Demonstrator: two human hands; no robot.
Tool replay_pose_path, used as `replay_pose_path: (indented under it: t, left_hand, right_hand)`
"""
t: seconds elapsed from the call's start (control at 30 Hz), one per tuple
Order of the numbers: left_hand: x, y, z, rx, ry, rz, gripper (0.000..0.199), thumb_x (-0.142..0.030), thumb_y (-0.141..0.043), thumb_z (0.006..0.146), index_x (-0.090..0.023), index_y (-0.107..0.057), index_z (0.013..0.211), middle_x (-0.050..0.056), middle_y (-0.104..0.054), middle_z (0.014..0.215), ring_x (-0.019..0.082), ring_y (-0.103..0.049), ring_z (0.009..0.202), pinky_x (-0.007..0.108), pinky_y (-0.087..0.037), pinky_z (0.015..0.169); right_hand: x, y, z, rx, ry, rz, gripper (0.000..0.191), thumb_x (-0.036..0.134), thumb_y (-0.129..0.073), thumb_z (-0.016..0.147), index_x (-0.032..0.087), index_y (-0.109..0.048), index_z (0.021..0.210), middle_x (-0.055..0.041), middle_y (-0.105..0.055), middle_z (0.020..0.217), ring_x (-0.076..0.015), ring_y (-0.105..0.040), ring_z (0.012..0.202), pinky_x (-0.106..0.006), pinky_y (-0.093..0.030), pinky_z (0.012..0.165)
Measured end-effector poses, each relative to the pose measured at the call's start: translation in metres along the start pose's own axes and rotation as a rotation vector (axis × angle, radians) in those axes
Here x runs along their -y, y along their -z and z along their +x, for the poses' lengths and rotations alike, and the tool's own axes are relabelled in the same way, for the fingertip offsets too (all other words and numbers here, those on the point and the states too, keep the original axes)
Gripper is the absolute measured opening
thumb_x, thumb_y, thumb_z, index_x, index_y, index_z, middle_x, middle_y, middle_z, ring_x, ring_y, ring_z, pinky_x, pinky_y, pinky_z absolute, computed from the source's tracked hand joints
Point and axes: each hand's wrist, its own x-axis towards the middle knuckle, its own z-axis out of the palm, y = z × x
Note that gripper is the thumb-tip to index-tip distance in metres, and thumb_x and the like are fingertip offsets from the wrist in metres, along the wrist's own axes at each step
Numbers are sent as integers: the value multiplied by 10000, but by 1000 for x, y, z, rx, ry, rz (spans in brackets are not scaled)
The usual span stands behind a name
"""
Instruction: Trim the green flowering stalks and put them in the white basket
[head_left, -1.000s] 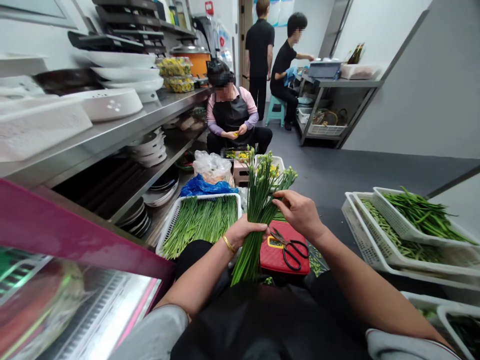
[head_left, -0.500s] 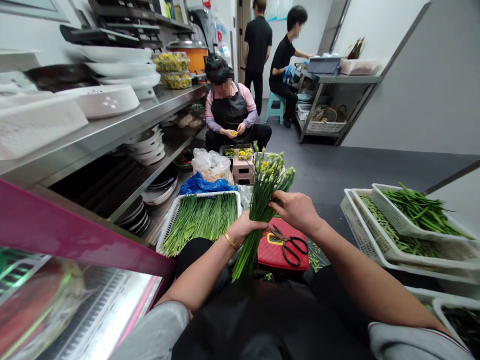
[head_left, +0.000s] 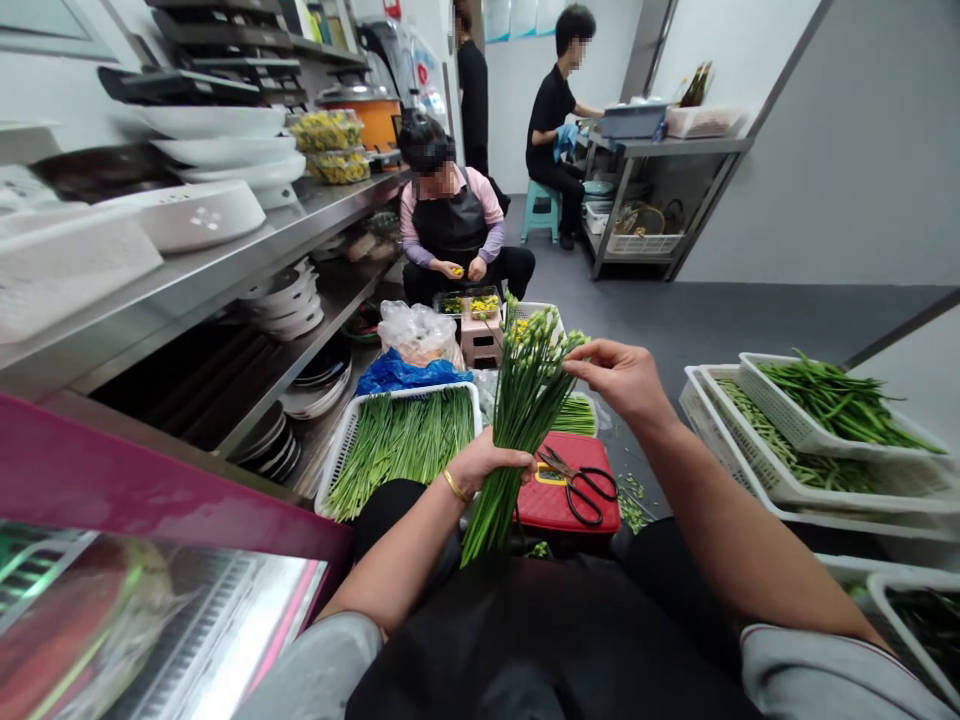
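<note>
A thick bunch of flowering garlic chives (head_left: 525,400) stands tilted before me, buds at the top. My left hand (head_left: 491,467) is wrapped round its lower stems. At the upper right of the bunch, thumb and forefinger of my right hand (head_left: 628,385) pinch a stem close to the buds. Below, black-handled scissors (head_left: 581,486) lie on a red quilted case or seat (head_left: 534,507). Left of the bunch, a white basket (head_left: 342,447) holds long green chives (head_left: 412,440) laid side by side. More cut stems (head_left: 576,415) lie behind the red case.
A steel shelf (head_left: 330,210) with dishes runs along the left. Ahead sits a co-worker (head_left: 454,215) handling yellow flowers; another sits by a steel table (head_left: 686,147). White baskets (head_left: 712,470) of green beans stand at right. Green scraps (head_left: 636,500) litter the floor.
My right hand has moved up and right, from the middle of the bunch to its buds. The left hand keeps its hold. A standing person at the back has moved left.
</note>
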Motion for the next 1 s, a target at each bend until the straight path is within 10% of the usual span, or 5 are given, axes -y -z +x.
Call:
replay_pose_path:
  t: [0.3, 0.6, 1.0]
  left_hand:
    - [-1, -8, -1, 16, -33, -4, 461, -369, -873, 417, -102, -597, 673, 10, -581, 508, 109, -518, 429, 230, -391, 438]
    - [9, 2, -1, 27, 17, 14, 454, -375, -848, 458, -100, -602, 721, 29, -602, 539, 121, -534, 443, 236, -391, 444]
    - [9, -1, -6, 1, 19, 11, 405, -370, -843, 458, -96, -608, 640, 44, -608, 534, 128, -546, 452, 246, -417, 460]
  right_hand:
    - [14, 11, -3, -87, 89, -8, 367, 401, -707, 683, 134, -693, 934, 34, -553, 564, -67, -414, 454, -219, -332, 447]
    - [6, -8, -17, 220, 93, -160, 216, 354, -649, 709, 147, -690, 666, 20, -556, 531, -77, -434, 491, -222, -339, 490]
    - [19, 7, -7, -84, 133, -61, 322, 435, -655, 742, 134, -688, 853, 36, -508, 535, -69, -392, 470, -222, -324, 472]
